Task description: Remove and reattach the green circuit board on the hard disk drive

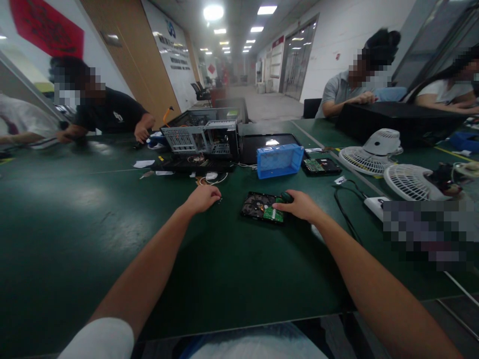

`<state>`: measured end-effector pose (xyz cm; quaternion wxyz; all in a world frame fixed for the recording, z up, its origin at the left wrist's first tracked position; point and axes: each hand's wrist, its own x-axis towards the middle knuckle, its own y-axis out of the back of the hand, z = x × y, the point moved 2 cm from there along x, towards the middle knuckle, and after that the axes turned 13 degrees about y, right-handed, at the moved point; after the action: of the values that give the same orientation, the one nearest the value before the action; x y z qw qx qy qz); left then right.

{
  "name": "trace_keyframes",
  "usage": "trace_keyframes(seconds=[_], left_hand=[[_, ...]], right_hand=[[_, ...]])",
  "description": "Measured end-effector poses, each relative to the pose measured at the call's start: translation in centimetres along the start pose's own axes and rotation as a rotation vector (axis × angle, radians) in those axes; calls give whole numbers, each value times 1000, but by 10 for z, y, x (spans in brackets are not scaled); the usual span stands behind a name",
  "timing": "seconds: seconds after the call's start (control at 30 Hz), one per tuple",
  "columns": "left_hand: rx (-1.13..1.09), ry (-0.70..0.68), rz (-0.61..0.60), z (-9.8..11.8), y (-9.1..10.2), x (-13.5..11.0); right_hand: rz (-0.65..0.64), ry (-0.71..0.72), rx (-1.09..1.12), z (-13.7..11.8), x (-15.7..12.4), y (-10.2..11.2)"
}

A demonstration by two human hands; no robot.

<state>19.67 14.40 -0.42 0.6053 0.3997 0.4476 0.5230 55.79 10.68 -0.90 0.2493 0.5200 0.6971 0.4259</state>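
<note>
A hard drive (258, 207) lies on the green table with its green circuit board (274, 213) facing up. At its right end is my right hand (297, 205), its fingers closed around a dark, rounded screwdriver handle (287, 197); the shaft cannot be made out. The thumb of that hand reaches over the circuit board. Left of the drive, my left hand (204, 198) is closed in a pinch just above the table. Tiny shiny screws (220, 200) show at its fingertips, too small to see clearly.
Beyond the drive stand a blue plastic bin (280, 162) and an opened computer case (202, 139). A second hard drive (322, 166) lies right of the bin. White fans (368, 157), a power strip (376, 205) and a black cable (346, 214) occupy the right. Several people sit around the table.
</note>
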Motion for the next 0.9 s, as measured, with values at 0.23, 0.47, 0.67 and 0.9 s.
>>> trace_keyframes(seconds=[0.23, 0.47, 0.67, 0.9], left_hand=[[-11, -28, 16, 0, -3, 2], [22, -30, 24, 0, -4, 3], [20, 3, 13, 1, -5, 2], [13, 22, 26, -2, -5, 4]], right_hand=[[-4, 24, 16, 3, 1, -2], [-6, 17, 38, 2, 0, -3], [13, 23, 43, 0, -1, 0], [-12, 25, 38, 2, 0, -2]])
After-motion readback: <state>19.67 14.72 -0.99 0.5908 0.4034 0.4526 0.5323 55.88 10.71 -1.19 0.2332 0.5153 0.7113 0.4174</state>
